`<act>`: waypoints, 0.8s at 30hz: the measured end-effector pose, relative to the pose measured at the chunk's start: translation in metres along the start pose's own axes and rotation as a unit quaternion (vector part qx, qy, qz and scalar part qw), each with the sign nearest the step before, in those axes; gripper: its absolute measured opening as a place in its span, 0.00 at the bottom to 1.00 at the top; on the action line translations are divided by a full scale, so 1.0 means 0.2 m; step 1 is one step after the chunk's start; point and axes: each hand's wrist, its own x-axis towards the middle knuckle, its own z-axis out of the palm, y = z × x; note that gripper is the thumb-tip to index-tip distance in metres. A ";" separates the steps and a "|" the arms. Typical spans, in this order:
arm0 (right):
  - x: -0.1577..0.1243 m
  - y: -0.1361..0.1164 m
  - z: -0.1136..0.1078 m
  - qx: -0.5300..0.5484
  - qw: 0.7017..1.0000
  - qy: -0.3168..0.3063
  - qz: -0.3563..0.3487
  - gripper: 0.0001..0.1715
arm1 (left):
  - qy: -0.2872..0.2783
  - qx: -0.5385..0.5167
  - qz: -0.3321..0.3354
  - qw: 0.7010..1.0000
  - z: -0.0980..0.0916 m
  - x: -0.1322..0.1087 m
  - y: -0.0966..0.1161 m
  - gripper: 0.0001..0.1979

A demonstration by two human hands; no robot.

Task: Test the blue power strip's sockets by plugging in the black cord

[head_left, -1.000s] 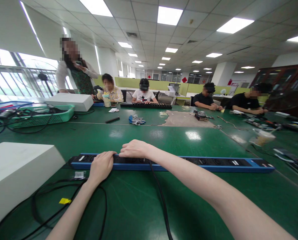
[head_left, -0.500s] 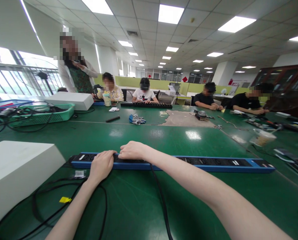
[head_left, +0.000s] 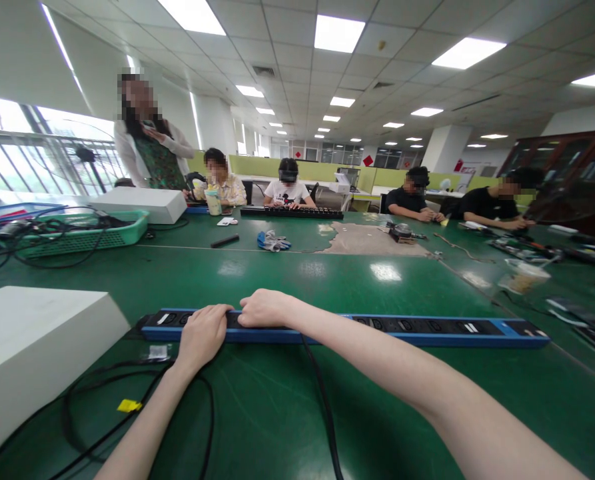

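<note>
A long power strip (head_left: 412, 327) with a blue casing and a black face of sockets lies crosswise on the green table in front of me. My left hand (head_left: 204, 333) is wrapped over its left part, the fingers on the far edge. Just right of it, my right hand (head_left: 264, 308) is closed in a fist on top of the strip. Whatever it grips is hidden under the fingers. From beneath my right forearm a black cable (head_left: 322, 393) runs down toward me. Another black cable (head_left: 102, 437) with a yellow tag (head_left: 128, 405) loops beside my left forearm.
A white box (head_left: 42, 340) stands at the near left. Behind it is a green basket (head_left: 122, 230) of cables. Gloves (head_left: 273, 241) and a dark bar (head_left: 224, 241) lie beyond the strip. A plastic container (head_left: 522, 277) stands right. Several people are around the table's far side.
Both hands keep their places on the power strip, with hardly any movement. The standing person at the far left has lowered the head slightly.
</note>
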 end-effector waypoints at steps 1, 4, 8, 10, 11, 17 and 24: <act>0.00 0.00 0.00 0.001 1.000 0.002 0.002 0.08 | -0.002 -0.001 0.001 1.000 0.00 0.00 0.00 0.18; 0.00 -0.01 0.01 0.000 1.000 0.017 0.004 0.09 | -0.002 -0.001 0.002 1.000 0.00 0.00 0.00 0.18; 0.00 -0.01 0.01 0.000 1.000 0.026 -0.001 0.09 | 0.000 0.004 0.000 1.000 0.00 0.00 0.00 0.17; 0.01 0.00 0.01 0.001 1.000 0.016 0.008 0.09 | 0.000 0.003 0.002 1.000 0.00 0.00 0.00 0.17; 0.01 0.01 0.00 0.000 1.000 0.011 0.013 0.09 | 0.001 0.002 0.003 1.000 0.00 0.00 0.00 0.17; 0.03 0.02 -0.04 -0.009 1.000 -0.002 0.028 0.09 | 0.008 0.009 0.000 1.000 0.00 0.00 0.01 0.17; -0.01 0.01 -0.05 -0.012 0.999 0.014 0.048 0.09 | 0.006 0.009 0.003 1.000 0.00 0.00 0.00 0.17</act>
